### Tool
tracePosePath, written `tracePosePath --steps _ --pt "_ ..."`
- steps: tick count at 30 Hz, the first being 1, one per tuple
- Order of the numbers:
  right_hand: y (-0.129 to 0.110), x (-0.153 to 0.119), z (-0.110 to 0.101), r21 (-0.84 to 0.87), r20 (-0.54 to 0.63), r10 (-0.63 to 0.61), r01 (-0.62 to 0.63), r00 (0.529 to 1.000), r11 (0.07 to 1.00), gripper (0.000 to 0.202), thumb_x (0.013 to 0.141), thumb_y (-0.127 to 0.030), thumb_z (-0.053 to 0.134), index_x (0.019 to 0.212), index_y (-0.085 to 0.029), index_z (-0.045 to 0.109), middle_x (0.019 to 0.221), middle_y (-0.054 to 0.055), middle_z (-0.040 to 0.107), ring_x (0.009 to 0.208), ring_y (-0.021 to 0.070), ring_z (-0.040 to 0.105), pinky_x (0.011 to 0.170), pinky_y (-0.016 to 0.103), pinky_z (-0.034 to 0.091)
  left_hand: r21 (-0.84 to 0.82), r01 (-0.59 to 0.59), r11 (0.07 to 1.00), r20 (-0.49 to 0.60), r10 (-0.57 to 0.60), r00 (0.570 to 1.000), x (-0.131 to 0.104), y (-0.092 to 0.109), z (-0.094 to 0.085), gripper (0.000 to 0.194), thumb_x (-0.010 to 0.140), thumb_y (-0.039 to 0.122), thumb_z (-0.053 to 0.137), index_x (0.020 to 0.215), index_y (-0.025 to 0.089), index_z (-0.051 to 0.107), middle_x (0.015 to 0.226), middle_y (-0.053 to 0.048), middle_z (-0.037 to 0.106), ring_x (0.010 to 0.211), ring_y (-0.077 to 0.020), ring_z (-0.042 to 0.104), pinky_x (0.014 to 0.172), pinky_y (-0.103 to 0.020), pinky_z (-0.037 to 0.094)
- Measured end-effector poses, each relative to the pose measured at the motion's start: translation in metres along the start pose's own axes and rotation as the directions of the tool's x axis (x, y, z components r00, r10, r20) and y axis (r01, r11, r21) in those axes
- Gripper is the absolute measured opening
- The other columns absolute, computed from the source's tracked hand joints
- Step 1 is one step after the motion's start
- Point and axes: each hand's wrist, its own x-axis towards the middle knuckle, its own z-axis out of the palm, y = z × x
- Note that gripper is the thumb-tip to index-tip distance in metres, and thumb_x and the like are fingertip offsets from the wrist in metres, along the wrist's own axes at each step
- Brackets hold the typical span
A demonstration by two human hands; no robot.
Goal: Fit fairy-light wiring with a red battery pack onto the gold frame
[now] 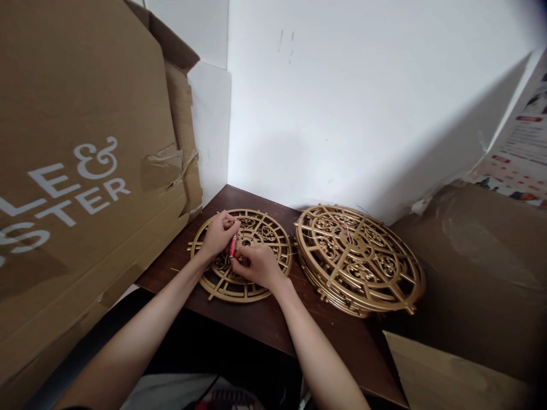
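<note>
A small red cylinder with pale ends (233, 246) is pinched between both hands, above a round gold openwork frame (273, 234) that lies flat on the dark brown table. My left hand (219, 232) has its fingers closed at the cylinder's upper end. At its lower end, my right hand (257, 264) holds thumb and forefinger together. What kind of thing the cylinder is cannot be made out. Scrollwork fills the frame around a small central hole, and my hands cover part of its left and near side.
To the right stands a stack of similar gold frames (359, 256), thin wires lying on top. A large cardboard box (85, 102) rises close on the left. Another box (478, 256) is on the right. Behind the table (243, 319) is a white wall (342, 102).
</note>
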Motion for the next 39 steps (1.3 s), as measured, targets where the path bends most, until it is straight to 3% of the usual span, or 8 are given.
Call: tracePosePath --steps 11,14,16,32,39 --pt "0.003 -0.001 0.004 -0.002 -0.001 -0.004 0.004 1.000 1.000 0.020 0.083 -0.026 0.058 0.064 -0.019 0.060 0.055 -0.002 0.061 0.052 0.0094 0.054 0.057 0.020 0.035 0.051 -0.026 0.998 0.017 0.025 1.000 -0.002 0.003 0.000 0.023 0.073 0.034 0.065 0.076 0.020 0.047 0.050 0.005 0.055 0.040 -0.0118 0.052 0.041 -0.021 0.038" --pt "0.002 -0.001 0.004 0.004 0.009 -0.002 0.002 1.000 1.000 0.022 0.083 -0.025 0.058 0.062 -0.018 0.058 0.053 -0.003 0.059 0.051 0.0089 0.053 0.055 0.020 0.034 0.058 0.020 0.998 0.037 -0.022 0.999 -0.004 0.007 0.001 0.021 0.076 0.035 0.062 0.079 0.020 0.047 0.049 0.006 0.055 0.036 -0.0112 0.049 0.038 -0.020 0.034" --pt "0.002 0.000 0.003 -0.002 0.012 0.001 -0.001 1.000 1.000 0.022 0.082 -0.025 0.058 0.061 -0.018 0.058 0.053 -0.003 0.059 0.051 0.0090 0.053 0.055 0.020 0.034 0.042 0.002 0.999 0.035 -0.003 0.999 -0.004 0.007 0.001 0.022 0.074 0.033 0.064 0.077 0.020 0.047 0.050 0.006 0.055 0.040 -0.0123 0.054 0.041 -0.020 0.038" --pt "0.004 -0.001 0.007 0.064 0.025 0.035 -0.037 0.999 0.997 0.025 0.083 -0.027 0.056 0.060 -0.017 0.056 0.052 -0.003 0.057 0.050 0.0080 0.051 0.054 0.019 0.033 0.004 0.005 1.000 0.031 -0.005 0.999 0.003 -0.018 -0.001 0.023 0.076 0.035 0.065 0.080 0.020 0.048 0.050 0.007 0.056 0.037 -0.0107 0.052 0.039 -0.019 0.035" --pt "0.003 0.000 0.003 0.013 0.026 0.017 -0.017 1.000 1.000 0.023 0.085 -0.026 0.055 0.063 -0.018 0.058 0.057 -0.002 0.061 0.053 0.0089 0.052 0.056 0.020 0.032 0.057 -0.006 0.998 0.027 0.004 1.000 0.002 -0.006 -0.001 0.022 0.074 0.034 0.063 0.079 0.020 0.046 0.052 0.006 0.056 0.041 -0.0118 0.054 0.041 -0.020 0.038"
